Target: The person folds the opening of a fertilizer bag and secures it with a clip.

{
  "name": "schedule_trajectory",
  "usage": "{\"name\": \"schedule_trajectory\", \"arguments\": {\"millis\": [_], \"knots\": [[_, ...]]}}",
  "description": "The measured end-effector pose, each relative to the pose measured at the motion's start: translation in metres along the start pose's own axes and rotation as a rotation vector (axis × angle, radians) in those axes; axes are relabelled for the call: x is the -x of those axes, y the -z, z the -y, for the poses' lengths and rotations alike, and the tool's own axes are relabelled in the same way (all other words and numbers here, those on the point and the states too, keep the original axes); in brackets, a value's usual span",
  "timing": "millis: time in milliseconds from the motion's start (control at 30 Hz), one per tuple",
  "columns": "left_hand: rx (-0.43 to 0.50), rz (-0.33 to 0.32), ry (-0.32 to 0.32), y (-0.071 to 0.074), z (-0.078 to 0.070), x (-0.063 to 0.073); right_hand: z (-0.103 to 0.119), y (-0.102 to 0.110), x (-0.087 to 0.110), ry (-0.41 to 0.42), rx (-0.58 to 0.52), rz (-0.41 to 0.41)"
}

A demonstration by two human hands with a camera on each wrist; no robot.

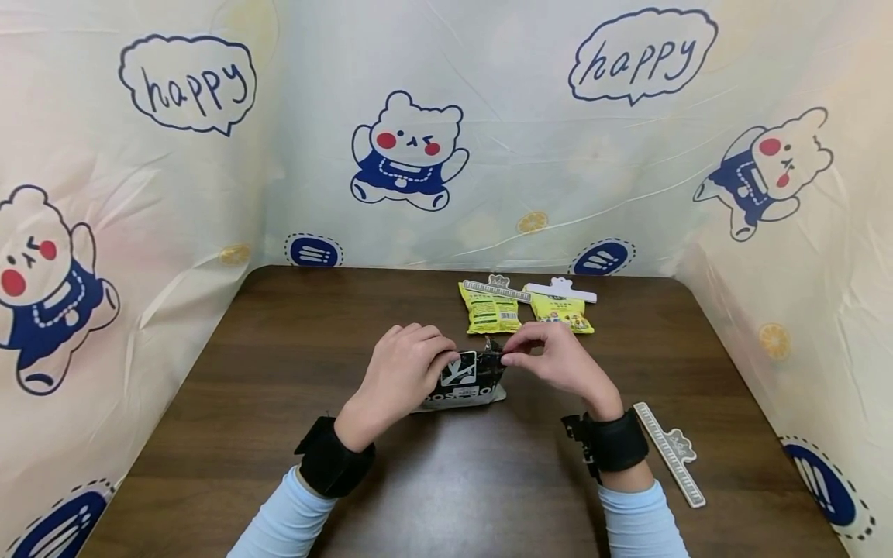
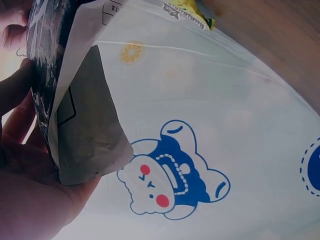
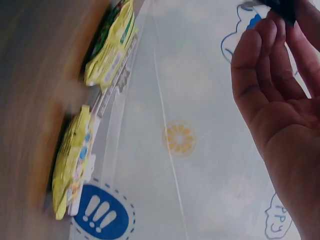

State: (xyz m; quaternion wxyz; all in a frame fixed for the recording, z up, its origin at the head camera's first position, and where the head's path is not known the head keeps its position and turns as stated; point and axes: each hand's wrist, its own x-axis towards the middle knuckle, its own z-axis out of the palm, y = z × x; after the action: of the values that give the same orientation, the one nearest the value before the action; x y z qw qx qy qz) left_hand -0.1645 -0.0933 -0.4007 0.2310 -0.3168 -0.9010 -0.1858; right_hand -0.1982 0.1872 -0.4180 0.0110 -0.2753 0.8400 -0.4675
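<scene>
A black pouch [image 1: 463, 380] with white print and a grey base [image 2: 92, 130] is between the hands, near the middle of the table. My left hand [image 1: 401, 376] grips its upper left side, thumb and fingers on either face in the left wrist view. At the upper right corner, my right hand [image 1: 561, 363] pinches the pouch's edge between thumb and index finger. Only a dark corner of the pouch [image 3: 284, 9] shows in the right wrist view, and the other fingers are bent below it. The pouch's left end is hidden behind my left hand.
Two yellow snack packets [image 1: 492, 311] [image 1: 562, 311] lie at the back, a grey clip [image 1: 497, 290] across one and a white clip [image 1: 561, 291] across the other. A loose pale clip [image 1: 670, 456] lies right of my right wrist. Printed cloth [image 1: 516, 155] walls the table.
</scene>
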Motion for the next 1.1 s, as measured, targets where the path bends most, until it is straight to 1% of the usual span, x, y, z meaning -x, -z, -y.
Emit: {"name": "schedule_trajectory", "arguments": {"millis": [133, 267, 367, 533, 667, 933, 1100], "knots": [[0.001, 0.002, 0.002, -0.0001, 0.0012, 0.0007, -0.0029, 0.005, 0.0017, -0.026, 0.004, 0.019], [0.007, 0.001, 0.003, 0.0001, 0.0015, 0.0007, -0.0028, 0.0067, 0.0016, -0.012, 0.003, 0.024], [0.008, 0.001, 0.004, 0.0002, 0.0014, 0.0006, -0.0035, 0.0057, 0.0012, 0.014, 0.001, 0.006], [0.007, 0.008, 0.008, 0.0005, 0.0013, 0.0001, -0.0071, 0.0024, 0.0007, 0.08, 0.006, -0.032], [0.004, 0.014, 0.008, 0.001, 0.0013, 0.0, -0.0085, 0.0011, 0.0006, 0.103, 0.004, -0.046], [0.008, 0.019, 0.009, 0.0009, 0.0015, 0.0002, -0.0052, 0.004, 0.0017, 0.052, 0.022, -0.016], [0.013, 0.02, 0.008, 0.0006, 0.0014, 0.0006, -0.0048, 0.0101, 0.0049, -0.002, 0.036, 0.009]]}}
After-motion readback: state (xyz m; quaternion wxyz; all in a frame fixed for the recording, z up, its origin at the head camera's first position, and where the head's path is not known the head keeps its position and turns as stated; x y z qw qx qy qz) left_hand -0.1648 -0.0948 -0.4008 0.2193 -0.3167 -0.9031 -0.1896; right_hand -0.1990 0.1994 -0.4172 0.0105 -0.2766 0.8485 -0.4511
